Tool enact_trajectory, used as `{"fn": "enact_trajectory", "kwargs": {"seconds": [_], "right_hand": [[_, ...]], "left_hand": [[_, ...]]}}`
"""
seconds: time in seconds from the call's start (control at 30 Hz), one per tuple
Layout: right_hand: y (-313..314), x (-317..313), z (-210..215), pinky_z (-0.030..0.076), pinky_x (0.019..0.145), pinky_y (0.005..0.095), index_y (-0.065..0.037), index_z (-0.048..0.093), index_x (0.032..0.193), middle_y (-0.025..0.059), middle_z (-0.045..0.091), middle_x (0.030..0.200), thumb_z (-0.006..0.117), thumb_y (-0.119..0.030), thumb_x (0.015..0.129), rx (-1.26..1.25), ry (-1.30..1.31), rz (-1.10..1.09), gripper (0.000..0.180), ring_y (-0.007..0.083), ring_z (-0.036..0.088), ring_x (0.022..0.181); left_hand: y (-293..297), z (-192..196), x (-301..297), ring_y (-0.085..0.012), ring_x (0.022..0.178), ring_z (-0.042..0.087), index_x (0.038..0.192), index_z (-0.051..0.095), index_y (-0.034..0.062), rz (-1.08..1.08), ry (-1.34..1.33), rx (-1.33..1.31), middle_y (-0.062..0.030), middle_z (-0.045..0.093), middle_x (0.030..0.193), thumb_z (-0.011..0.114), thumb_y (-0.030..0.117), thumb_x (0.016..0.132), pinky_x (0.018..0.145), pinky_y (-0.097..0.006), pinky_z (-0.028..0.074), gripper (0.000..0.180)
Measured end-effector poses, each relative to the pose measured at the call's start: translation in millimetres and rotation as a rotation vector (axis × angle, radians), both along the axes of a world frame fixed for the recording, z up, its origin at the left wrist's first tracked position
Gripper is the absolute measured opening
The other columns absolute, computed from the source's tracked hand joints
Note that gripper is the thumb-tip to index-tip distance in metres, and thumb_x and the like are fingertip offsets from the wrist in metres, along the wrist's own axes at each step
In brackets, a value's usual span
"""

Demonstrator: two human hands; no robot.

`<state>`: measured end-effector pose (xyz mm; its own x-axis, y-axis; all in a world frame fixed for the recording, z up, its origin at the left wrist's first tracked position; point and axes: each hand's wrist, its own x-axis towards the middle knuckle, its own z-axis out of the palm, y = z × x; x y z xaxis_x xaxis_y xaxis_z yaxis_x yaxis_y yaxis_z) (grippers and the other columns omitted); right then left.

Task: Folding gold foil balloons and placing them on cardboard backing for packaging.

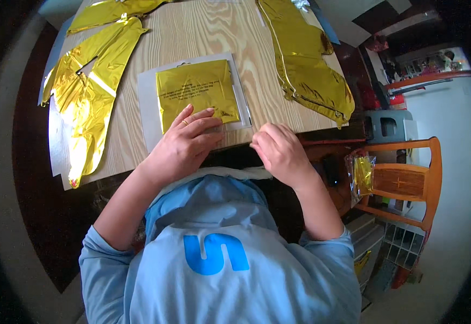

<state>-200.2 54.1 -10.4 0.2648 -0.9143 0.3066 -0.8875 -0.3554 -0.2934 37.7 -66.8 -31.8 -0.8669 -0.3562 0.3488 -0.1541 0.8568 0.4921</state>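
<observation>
A flat packet of folded gold foil (192, 81) with dark print and a hanging slot at its top lies on a pale sheet (149, 121) near the table's front edge. My left hand (188, 139) rests across the packet's lower edge, fingers stretched toward the right and slightly apart; its thumb is hidden. Just right of the packet, at the table edge, my right hand (283, 155) is closed in a pinch. What its fingertips hold, if anything, is hidden. Flat gold foil balloons lie on both sides: one with a cut-out (92, 86) at left, another (311, 65) at right.
A further gold foil piece (111, 13) lies at the far left of the wooden table (208, 27). To the right stands a wooden chair (432, 178) bearing a clear bag of gold foil (362, 175). Behind it is a grey stool (389, 121).
</observation>
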Motion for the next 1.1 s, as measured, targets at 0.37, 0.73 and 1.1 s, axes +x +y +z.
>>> {"fn": "enact_trajectory", "kwargs": {"seconds": [0.37,0.73,1.1], "right_hand": [[-11,-7,13,0.050,0.077,0.0416,-0.003,0.058,0.091,0.0111,0.055,0.088,0.073,-0.004,0.080,0.084,0.019,0.021,0.018,0.0303,0.060,0.084],[27,30,24,0.045,0.074,0.0394,-0.006,0.055,0.079,0.0103,0.052,0.081,0.063,-0.011,0.083,0.205,-0.220,0.353,0.010,0.0278,0.057,0.079],[-23,13,37,0.047,0.097,0.0401,-0.005,0.058,0.088,0.0175,0.060,0.124,0.072,-0.006,0.086,0.272,-0.608,0.148,0.014,0.0319,0.060,0.115]], "left_hand": [[0,1,-1,-0.0325,0.134,0.052,0.113,0.071,0.0083,0.007,0.008,0.032,-0.0118,0.063,0.129,0.069,0.005,0.083,0.116,-0.057,0.032,0.030],[-3,2,2,-0.0335,0.136,0.049,0.116,0.071,0.0071,-0.025,-0.044,0.022,-0.0130,0.061,0.132,0.070,0.009,0.079,0.116,-0.058,0.031,0.037],[35,12,1,-0.0216,0.085,0.058,0.095,0.070,0.0091,0.171,0.181,-0.137,-0.0039,0.058,0.094,0.076,0.013,0.075,0.079,-0.036,0.045,0.021]]}}
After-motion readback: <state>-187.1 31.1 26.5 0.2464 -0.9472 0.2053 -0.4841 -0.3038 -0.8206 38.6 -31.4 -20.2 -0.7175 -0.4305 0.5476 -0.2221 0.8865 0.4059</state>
